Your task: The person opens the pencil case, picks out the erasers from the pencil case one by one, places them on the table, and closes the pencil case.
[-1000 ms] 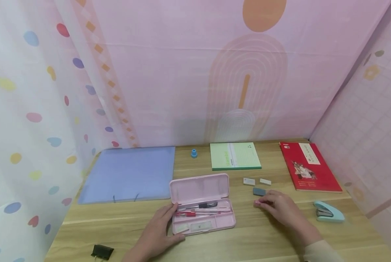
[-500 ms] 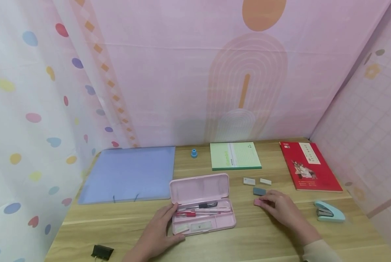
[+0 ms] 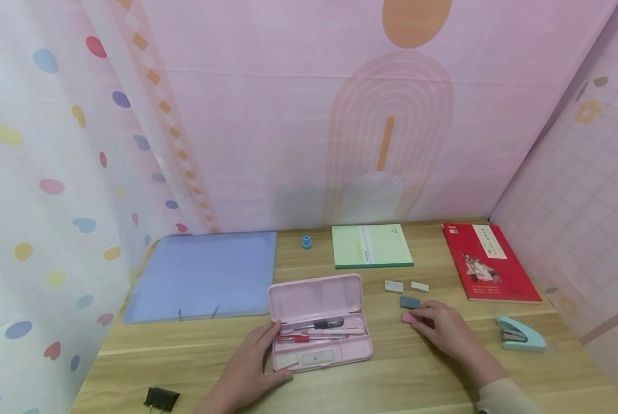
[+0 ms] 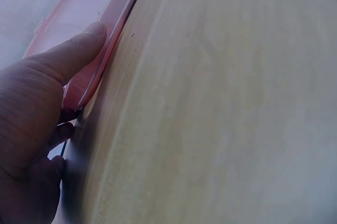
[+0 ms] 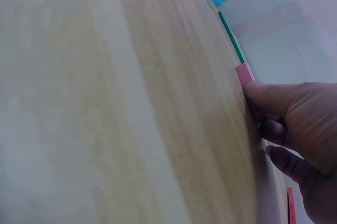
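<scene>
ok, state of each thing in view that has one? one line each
Pencil case: open, pens inside
Left hand: holding the case's left end
Right hand: pinching the pink eraser
Pink eraser: pinched; lifted or not, can't tell
Green notebook: closed
Red book: closed
Blue folder: flat, looks closed
Stapler: mouth gaping
Binder clip: clipping nothing visible

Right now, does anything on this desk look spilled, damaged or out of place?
Nothing looks spilled or damaged. Only the pens in the open pencil case look slightly untidy, lying at different angles.
</scene>
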### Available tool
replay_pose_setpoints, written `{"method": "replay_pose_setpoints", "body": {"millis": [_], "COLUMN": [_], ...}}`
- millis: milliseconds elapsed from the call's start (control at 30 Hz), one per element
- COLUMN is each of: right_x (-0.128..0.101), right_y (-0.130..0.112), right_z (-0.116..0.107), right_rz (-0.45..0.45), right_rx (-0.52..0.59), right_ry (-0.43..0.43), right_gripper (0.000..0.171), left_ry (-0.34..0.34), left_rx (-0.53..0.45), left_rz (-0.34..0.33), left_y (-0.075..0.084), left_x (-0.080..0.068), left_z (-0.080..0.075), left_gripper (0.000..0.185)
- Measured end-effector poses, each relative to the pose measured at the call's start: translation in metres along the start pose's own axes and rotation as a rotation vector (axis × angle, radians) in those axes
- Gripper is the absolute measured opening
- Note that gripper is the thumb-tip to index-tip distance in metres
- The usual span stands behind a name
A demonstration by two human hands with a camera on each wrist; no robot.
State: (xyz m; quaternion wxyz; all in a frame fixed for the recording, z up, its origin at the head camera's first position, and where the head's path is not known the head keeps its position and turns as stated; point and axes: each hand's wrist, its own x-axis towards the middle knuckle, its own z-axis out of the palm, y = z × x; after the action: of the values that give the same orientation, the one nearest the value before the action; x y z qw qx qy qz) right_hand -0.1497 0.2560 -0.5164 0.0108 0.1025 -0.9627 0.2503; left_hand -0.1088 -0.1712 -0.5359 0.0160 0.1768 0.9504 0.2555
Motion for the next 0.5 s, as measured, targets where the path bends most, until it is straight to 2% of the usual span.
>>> {"method": "replay_pose_setpoints", "body": {"millis": [367,500], "right_x": [-0.001,-0.003], "right_y": [-0.004,-0.020], "right_z": [-0.001,-0.004], "right_rz": [0.001,-0.093], "right_rx": [-0.031,-0.011], "right_ry": [0.006,0.080], "right_gripper": [0.028,0.031], "left_ry": [-0.005,-0.005], "left_rx": [-0.003,-0.008], "left_rz": [-0.001,-0.004], "left_y": [0.002,0.001], "left_x": [0.000,-0.001], "left_z": [-0.001,-0.002], "left_gripper": [0.103,0.103]}}
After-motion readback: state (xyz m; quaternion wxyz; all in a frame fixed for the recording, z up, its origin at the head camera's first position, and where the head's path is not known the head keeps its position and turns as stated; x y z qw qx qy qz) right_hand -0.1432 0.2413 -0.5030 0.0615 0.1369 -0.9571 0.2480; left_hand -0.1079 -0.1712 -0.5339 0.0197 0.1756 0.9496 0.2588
